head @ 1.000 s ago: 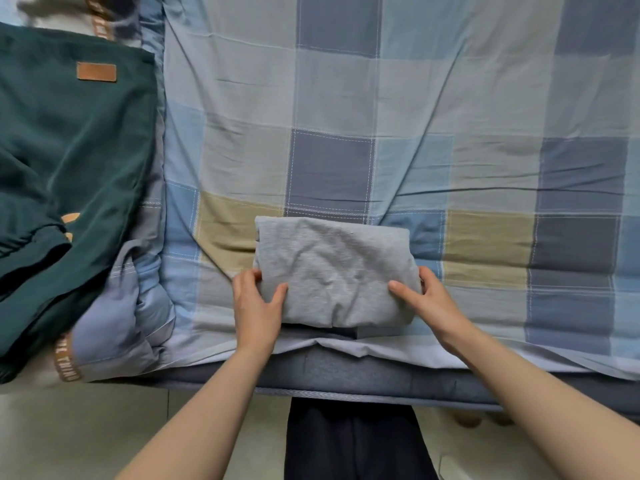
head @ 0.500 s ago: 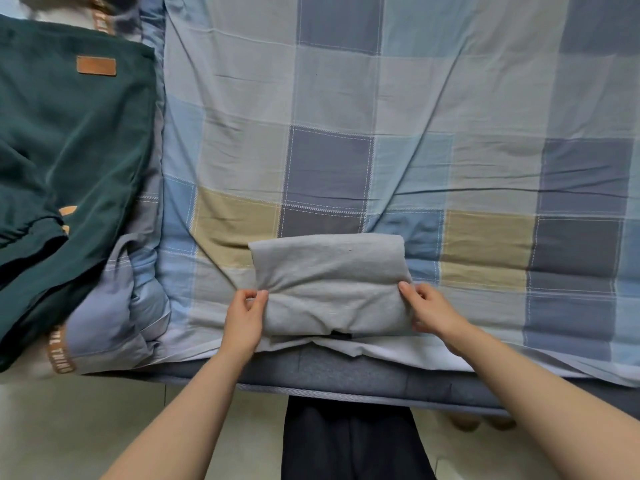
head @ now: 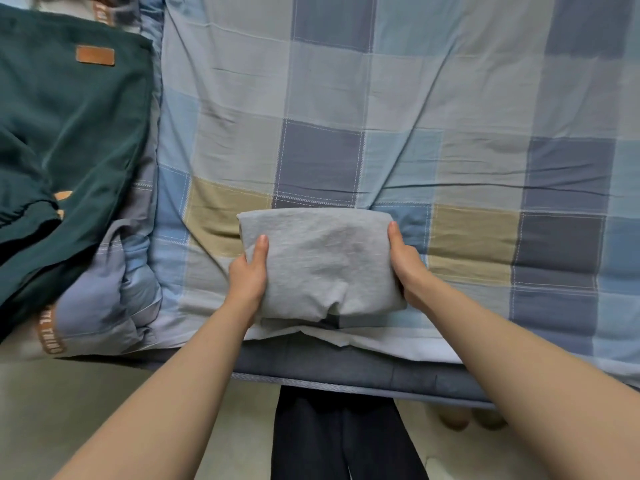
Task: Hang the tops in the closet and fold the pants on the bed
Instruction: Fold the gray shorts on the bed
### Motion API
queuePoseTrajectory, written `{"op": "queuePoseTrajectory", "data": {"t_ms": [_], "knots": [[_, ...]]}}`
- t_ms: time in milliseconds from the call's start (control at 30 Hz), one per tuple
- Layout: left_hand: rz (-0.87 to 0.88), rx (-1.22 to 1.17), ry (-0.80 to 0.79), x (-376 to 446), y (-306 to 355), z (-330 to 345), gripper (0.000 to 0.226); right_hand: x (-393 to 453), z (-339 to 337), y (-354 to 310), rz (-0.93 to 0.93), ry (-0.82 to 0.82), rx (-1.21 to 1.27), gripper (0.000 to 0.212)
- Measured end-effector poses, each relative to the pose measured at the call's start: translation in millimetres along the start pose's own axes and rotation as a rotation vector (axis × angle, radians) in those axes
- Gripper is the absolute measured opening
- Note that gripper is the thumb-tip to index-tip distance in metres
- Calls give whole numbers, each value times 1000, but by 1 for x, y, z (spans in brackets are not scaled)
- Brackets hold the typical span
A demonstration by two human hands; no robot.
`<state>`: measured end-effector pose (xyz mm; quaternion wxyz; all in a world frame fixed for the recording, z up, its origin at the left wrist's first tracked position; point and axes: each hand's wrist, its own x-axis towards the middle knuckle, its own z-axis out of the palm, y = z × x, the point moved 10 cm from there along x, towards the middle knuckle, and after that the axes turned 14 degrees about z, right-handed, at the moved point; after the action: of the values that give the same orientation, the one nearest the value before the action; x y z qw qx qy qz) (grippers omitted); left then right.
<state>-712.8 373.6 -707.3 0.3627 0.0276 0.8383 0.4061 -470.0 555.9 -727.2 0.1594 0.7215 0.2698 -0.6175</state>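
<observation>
Folded grey pants [head: 322, 261] lie at the bed's [head: 450, 116] 6 o'clock edge. Left hand [head: 248, 276] and right hand [head: 406, 264] grip their sides, fingers underneath. Green garment [head: 69, 150] at 9 o'clock.

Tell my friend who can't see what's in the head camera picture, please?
Two bare hands, the left hand and the right hand, grip the sides of a folded grey garment at the near edge of a bed with a blue checked sheet. A dark green garment lies to the left.
</observation>
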Motion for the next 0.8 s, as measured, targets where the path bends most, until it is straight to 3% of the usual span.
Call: {"op": "queuePoseTrajectory", "data": {"t_ms": [267,500,800], "knots": [[-42,-110,-11,-66,69,-24,50,-110,-48,-6,-54,-41,101,59],[119,-112,-108,-149,188,-44,41,-241,-105,13,-126,-17,309,56],[375,30,-367,-222,306,-67,56,-405,-156,53,-355,250,596,55]]}}
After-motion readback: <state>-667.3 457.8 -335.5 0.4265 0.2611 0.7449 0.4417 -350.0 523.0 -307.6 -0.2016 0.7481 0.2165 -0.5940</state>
